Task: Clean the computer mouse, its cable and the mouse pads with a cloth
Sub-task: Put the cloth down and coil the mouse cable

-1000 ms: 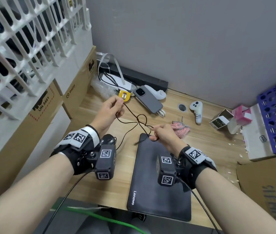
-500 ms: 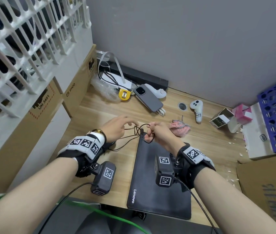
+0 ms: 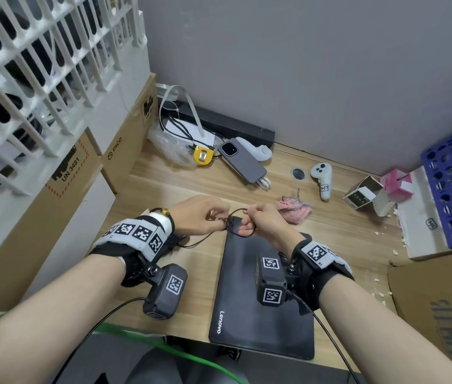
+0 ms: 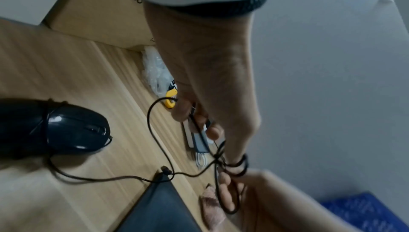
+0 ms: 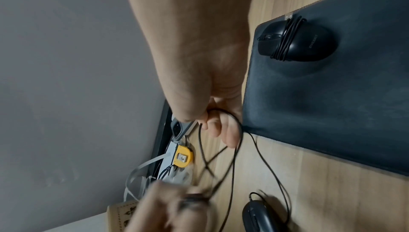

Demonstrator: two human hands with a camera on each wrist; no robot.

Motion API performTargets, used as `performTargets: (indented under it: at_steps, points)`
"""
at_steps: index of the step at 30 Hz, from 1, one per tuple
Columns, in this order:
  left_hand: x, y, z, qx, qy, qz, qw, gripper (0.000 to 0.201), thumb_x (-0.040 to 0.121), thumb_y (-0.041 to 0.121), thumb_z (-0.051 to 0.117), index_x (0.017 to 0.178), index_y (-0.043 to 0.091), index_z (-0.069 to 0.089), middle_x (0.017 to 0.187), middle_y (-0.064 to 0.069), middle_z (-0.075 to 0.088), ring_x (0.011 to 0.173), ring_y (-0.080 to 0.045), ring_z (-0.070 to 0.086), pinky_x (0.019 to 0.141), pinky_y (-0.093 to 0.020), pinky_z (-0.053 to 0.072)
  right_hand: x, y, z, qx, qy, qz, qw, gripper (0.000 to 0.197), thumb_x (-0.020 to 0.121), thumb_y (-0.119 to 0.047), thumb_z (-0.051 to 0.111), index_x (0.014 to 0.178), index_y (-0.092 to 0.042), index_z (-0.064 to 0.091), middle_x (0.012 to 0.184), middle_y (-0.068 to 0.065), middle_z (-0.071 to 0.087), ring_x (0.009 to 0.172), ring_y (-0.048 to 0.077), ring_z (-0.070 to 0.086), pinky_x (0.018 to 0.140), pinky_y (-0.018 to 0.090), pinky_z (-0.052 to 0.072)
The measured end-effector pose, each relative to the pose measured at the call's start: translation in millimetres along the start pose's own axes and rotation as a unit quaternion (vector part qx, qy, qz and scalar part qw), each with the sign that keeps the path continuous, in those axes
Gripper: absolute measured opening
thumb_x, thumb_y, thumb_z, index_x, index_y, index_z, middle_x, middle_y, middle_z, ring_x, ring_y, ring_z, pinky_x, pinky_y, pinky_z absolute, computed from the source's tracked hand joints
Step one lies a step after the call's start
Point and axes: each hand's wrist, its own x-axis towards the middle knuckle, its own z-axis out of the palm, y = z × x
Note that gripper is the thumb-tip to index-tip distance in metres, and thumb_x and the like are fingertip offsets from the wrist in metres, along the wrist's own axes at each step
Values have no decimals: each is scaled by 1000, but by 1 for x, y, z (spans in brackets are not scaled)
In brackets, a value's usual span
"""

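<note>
Count: two black computer mice (image 5: 296, 43) (image 4: 55, 127), one thin black cable (image 4: 155, 131), one dark mouse pad (image 3: 261, 314), one pink cloth (image 3: 295, 207) far right on wooden tabletop (image 3: 164, 187) | Pose: left hand (image 3: 201, 217) and right hand (image 3: 263, 220) meet over pad's far edge, each grip pinching cable loops | Hidden: fingertips blurred; wrist cameras cover both mice in head view

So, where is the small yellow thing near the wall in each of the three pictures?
Head: yellow thing at the back of the desk, left of the grey phone.
Left wrist: middle, partly behind the left hand.
Right wrist: lower middle, below the phone.
Shared landmark: the phone.
</note>
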Motion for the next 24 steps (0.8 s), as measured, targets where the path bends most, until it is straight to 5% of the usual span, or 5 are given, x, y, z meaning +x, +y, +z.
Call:
performTargets:
  at_steps: [4,11,17,20,24]
  points:
    - [-1,-4,-9,-245,95,-73,962,33,95,35,56,71,17,43,67,5,59,65,-18,62,68,-31,53,0,7,-1,-59,13,-1,998,19,101,-5,35,91,-1,50,63,10,48,40,14,52,40,23,50]
    - [-2,-4,-12,-441,209,-108,866,16,93,-4,52,98,10,50,84,-8,54,65,-19,60,65,-30,57,-1,6,3,-157,-26,-26,987,28,101,-2,29,87,-7,52,56,5,46,45,17,49,39,22,48]
    - [-8,-5,-20,-169,-1,-192,967,30,97,36,48,81,25,72,65,10,56,62,-5,45,57,-20,33,0,9,0,-314,-32,-74,946,37,96,-6,34,71,-22,55,60,-1,52,56,15,51,62,27,47]
    - [-2,-6,-13,-18,59,-174,983,31,87,45,63,64,25,71,54,15,59,59,-4,49,57,-24,37,-2,3,-1,-349,-12,-102,931,34,95,-8,36,71,-20,57,62,-7,52,62,12,48,51,12,35]
    - [1,-6,-11,-240,139,-125,953,28,95,32,57,70,25,68,67,17,68,70,6,58,74,-18,44,-4,1,-5,-366,-24,-139,920,30,97,-9,38,78,-16,61,64,-6,53,62,11,47,51,5,34]
